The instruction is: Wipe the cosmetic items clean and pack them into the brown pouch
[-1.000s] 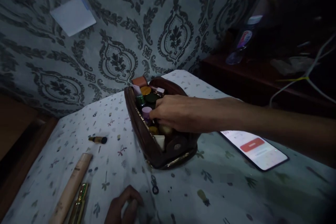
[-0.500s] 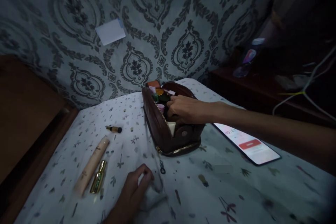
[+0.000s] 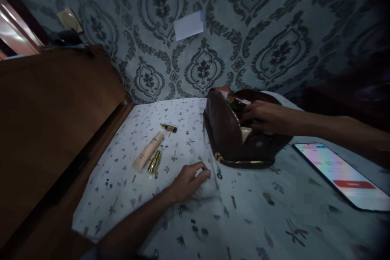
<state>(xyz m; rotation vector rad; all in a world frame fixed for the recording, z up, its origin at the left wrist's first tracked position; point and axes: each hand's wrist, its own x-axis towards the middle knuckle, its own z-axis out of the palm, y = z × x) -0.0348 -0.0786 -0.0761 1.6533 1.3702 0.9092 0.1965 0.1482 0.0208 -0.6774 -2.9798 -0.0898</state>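
Observation:
A dark brown zippered bag (image 3: 225, 130) stands unzipped on the patterned white cloth. My right hand (image 3: 262, 117) reaches into its opening, fingers bent down among the items; the fingertips are hidden, so what they touch cannot be made out. Resting on the cloth in front of the bag, my left hand (image 3: 190, 178) has its fingers loosely curled, thumb and index a little apart, with nothing in it. To its left lie a beige tube (image 3: 148, 152), a small gold bottle (image 3: 154, 162) and a short black-and-gold tube (image 3: 169, 128).
A lit phone (image 3: 341, 176) lies right of the bag, below my right forearm. A brown wooden panel (image 3: 61, 118) borders the cloth on the left. Behind rises a patterned wall with a white paper (image 3: 189, 26) and a socket (image 3: 70, 20).
The view has swung left, so the bag and small items appear farther right. My right hand stays inside the bag. My left hand remains on the cloth, with more of its forearm showing.

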